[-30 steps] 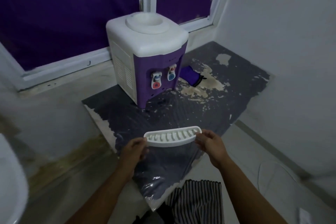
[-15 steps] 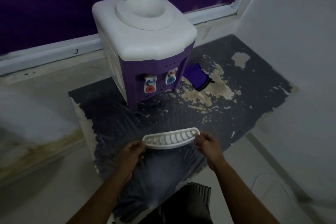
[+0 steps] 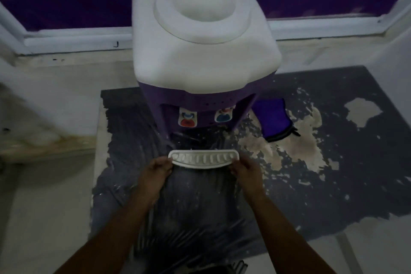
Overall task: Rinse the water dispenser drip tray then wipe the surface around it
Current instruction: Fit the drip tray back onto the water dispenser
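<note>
The white slotted drip tray (image 3: pixel 203 159) is held level just in front of the base of the white-and-purple water dispenser (image 3: pixel 203 58). My left hand (image 3: pixel 156 173) grips its left end and my right hand (image 3: pixel 246 172) grips its right end. The dispenser's red tap (image 3: pixel 187 118) and blue tap (image 3: pixel 223 115) hang above a dark recess (image 3: pixel 195 138) right behind the tray. A purple cloth (image 3: pixel 272 119) lies on the surface to the right of the dispenser.
The dispenser stands on a dark, worn mat (image 3: pixel 333 184) with pale peeled patches, on a low ledge under a window frame (image 3: pixel 77 38) with purple covering. Pale wall sections close in at the left and far right.
I have come closer and now look down onto the dispenser. Both hands have carried the tray forward to the opening at the dispenser's base.
</note>
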Action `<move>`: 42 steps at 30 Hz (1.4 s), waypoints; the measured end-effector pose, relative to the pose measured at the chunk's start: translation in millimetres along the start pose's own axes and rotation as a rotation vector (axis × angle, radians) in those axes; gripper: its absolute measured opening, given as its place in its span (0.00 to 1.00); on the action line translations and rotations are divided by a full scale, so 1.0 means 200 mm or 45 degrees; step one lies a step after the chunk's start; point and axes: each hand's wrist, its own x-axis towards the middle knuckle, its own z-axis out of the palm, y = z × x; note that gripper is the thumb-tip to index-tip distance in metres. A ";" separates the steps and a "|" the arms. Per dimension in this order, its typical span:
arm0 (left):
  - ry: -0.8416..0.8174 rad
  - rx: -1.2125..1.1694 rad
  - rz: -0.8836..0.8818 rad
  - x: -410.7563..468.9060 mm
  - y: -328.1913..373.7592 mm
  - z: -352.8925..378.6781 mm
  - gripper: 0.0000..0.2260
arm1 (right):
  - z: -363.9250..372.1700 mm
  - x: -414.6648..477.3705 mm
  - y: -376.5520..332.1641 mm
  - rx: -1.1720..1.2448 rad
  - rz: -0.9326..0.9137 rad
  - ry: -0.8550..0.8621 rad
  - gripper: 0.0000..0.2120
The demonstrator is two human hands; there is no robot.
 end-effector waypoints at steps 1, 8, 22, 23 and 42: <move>0.008 -0.009 0.008 0.02 0.02 0.03 0.03 | 0.00 0.05 -0.03 -0.001 -0.016 -0.021 0.05; 0.126 -0.089 0.056 0.14 0.11 0.17 0.06 | 0.06 0.33 -0.16 0.018 -0.014 -0.075 0.09; 0.382 -0.276 -0.013 0.27 0.07 0.26 0.04 | 0.13 0.54 -0.15 -0.121 0.076 -0.036 0.10; 0.382 -0.343 -0.042 0.27 0.07 0.27 0.04 | 0.14 0.54 -0.14 -0.110 0.086 -0.019 0.11; 0.291 -0.557 -0.205 0.34 0.07 0.25 0.07 | 0.21 0.55 -0.14 -0.238 0.127 0.083 0.14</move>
